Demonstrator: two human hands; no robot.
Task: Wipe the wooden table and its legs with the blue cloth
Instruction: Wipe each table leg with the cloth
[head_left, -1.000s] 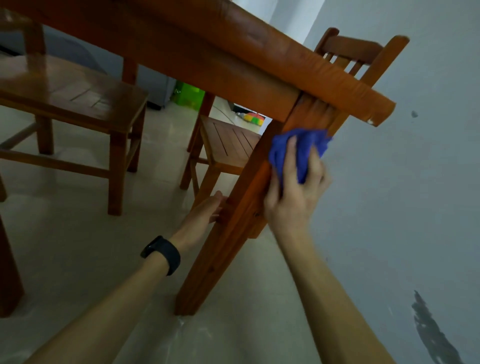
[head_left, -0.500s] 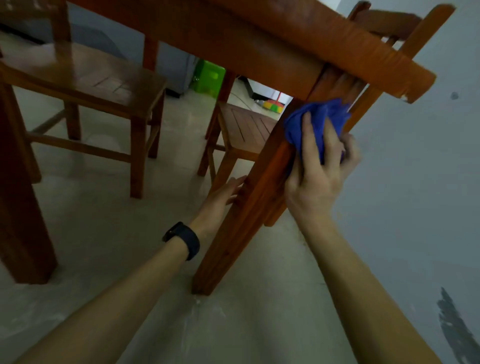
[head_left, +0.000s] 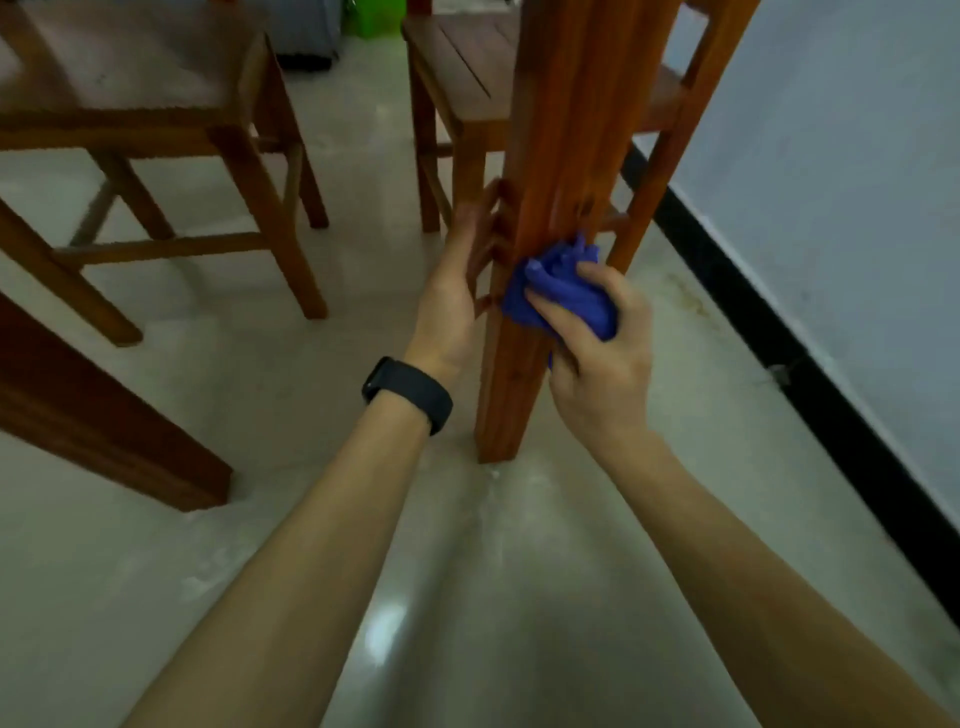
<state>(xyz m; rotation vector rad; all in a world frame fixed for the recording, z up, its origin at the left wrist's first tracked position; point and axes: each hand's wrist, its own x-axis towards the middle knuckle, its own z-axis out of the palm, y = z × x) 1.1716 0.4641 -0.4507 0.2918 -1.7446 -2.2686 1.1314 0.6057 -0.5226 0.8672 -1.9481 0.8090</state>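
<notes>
A reddish wooden table leg stands upright in the middle of the view, its foot on the pale floor. My right hand grips the bunched blue cloth and presses it against the lower half of the leg's right face. My left hand, with a black band on the wrist, holds the leg from the left, its fingers curled round the far side. The tabletop is out of view.
A second table leg slants in at the left. Two wooden chairs stand behind, one at the left and one right behind the leg. A grey wall with a black skirting board runs along the right.
The cloth and my right hand have slid down the leg from just under the tabletop to its lower half. My view has tipped downward, and my left hand stays on the leg.
</notes>
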